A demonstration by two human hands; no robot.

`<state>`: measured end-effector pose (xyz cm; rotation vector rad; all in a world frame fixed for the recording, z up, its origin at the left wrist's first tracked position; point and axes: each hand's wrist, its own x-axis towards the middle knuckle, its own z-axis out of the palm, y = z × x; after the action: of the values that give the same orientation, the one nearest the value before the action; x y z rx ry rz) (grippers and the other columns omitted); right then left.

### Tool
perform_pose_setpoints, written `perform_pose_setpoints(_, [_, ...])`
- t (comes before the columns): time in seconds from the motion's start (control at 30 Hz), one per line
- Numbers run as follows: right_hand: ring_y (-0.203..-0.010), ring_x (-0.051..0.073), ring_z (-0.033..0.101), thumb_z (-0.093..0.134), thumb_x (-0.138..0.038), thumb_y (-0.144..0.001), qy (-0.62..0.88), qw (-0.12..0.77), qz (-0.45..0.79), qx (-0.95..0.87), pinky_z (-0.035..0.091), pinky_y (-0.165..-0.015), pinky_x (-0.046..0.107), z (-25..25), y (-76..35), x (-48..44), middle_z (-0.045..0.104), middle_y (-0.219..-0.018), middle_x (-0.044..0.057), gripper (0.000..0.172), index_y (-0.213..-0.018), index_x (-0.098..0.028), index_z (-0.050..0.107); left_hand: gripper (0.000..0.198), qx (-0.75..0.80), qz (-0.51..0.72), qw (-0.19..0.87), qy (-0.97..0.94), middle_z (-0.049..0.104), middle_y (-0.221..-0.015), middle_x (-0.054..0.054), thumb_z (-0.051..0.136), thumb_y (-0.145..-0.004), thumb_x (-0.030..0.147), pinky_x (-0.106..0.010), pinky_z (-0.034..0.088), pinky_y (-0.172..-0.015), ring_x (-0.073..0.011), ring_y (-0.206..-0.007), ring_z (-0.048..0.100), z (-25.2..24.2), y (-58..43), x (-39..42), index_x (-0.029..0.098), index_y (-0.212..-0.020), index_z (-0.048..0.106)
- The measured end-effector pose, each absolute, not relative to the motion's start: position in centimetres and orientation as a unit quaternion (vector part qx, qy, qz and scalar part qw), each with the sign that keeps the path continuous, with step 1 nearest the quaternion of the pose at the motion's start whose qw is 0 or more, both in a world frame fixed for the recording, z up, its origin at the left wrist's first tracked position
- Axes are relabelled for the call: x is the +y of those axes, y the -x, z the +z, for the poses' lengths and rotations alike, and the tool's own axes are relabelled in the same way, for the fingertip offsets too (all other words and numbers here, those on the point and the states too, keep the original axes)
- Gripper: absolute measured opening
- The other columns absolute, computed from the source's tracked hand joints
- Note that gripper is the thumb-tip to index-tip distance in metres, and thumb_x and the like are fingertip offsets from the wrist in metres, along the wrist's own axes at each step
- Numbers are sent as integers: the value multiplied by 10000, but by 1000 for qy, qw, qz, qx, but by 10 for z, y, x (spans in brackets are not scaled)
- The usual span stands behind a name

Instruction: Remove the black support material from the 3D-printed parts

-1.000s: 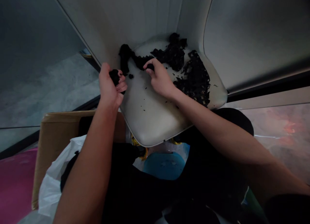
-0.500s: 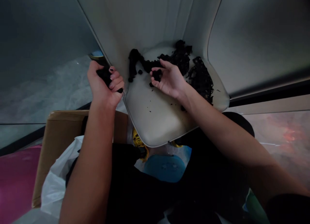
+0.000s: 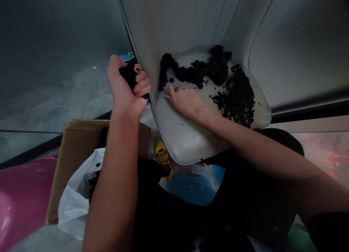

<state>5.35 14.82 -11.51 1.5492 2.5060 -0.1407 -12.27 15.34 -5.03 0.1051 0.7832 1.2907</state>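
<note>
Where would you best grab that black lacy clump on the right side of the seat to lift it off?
Probably its thick middle, rather than the ragged edges, which look crumbly. The black lacy clump lies flat and loose on the cream seat pad, so I'd come straight down from above with the right hand and gather it from the near side, scooping towards the palm.

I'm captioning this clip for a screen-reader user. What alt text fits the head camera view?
The left hand grips a black clump at the edge of a cream vinyl seat, while the right hand lies on the seat beside piles of black shredded material. Below, a white plastic bag hangs against a cardboard box.
</note>
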Motion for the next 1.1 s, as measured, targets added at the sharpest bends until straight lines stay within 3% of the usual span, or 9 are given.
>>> perform_pose_setpoints(0.07, [-1111, 368, 806, 231, -378, -1208, -510, 107, -49, 852, 606, -901, 415, -112, -51, 150, 799, -1273, 268, 531, -1505, -102, 573, 357, 358, 593, 719, -61, 344, -509, 67, 452, -1044, 442, -161, 75, -342, -26, -366, 174, -50, 123, 154, 231, -765, 380])
perform_pose_setpoints(0.17, [-1092, 375, 813, 147, -242, -1181, -539, 109, -31, 835, 612, -892, 432, -106, -47, 164, 795, -1248, 299, 561, -1553, -32, 510, 407, 360, 589, 719, -81, 331, -514, 74, 394, -1072, 460, -150, 67, -336, -11, -343, 192, -48, 120, 153, 221, -743, 392])
perform_pose_setpoints(0.3, [-1153, 398, 793, 203, -242, -1183, -569, 82, -25, 818, 608, -947, 461, -105, -40, 186, 777, -1298, 326, 575, -1663, 30, 365, 406, 351, 578, 731, -88, 341, -509, 64, 332, -1097, 372, -145, 95, -341, -27, -350, 195, -43, 116, 150, 221, -725, 390])
perform_pose_setpoints(0.5, [-1077, 387, 795, 284, -176, -1156, -596, 24, -64, 800, 594, -928, 467, -113, -36, 183, 787, -1162, 299, 525, -1600, 34, 469, 346, 285, 593, 753, -24, 353, -506, 52, 443, -1056, 396, -188, 81, -325, -61, -377, 151, -43, 131, 152, 259, -744, 380])
perform_pose_setpoints(0.67, [-1032, 342, 768, 450, -343, -1174, -557, -51, -152, 815, 574, -955, 430, -113, -23, 169, 770, -1036, 187, 357, -1391, -97, 591, 352, 263, 594, 759, -27, 361, -482, 47, 441, -1048, 398, -220, 68, -339, -68, -359, 161, -43, 135, 153, 256, -732, 384])
perform_pose_setpoints(0.9, [-1029, 316, 748, 496, -219, -1125, -548, -93, -182, 811, 563, -967, 434, -127, -23, 165, 745, -924, 122, 110, -1173, -190, 591, 387, 275, 586, 761, -34, 334, -510, 61, 379, -1088, 413, -196, 79, -340, -47, -347, 189, -41, 126, 151, 252, -736, 376])
perform_pose_setpoints(1.1, [-997, 274, 750, 495, -83, -1063, -596, -135, -206, 765, 540, -905, 328, -117, -11, 167, 672, -825, 78, 156, -978, -205, 542, 381, 279, 582, 764, -14, 347, -502, 57, 467, -1058, 402, -179, 80, -330, -33, -334, 207, -42, 124, 152, 239, -732, 357])
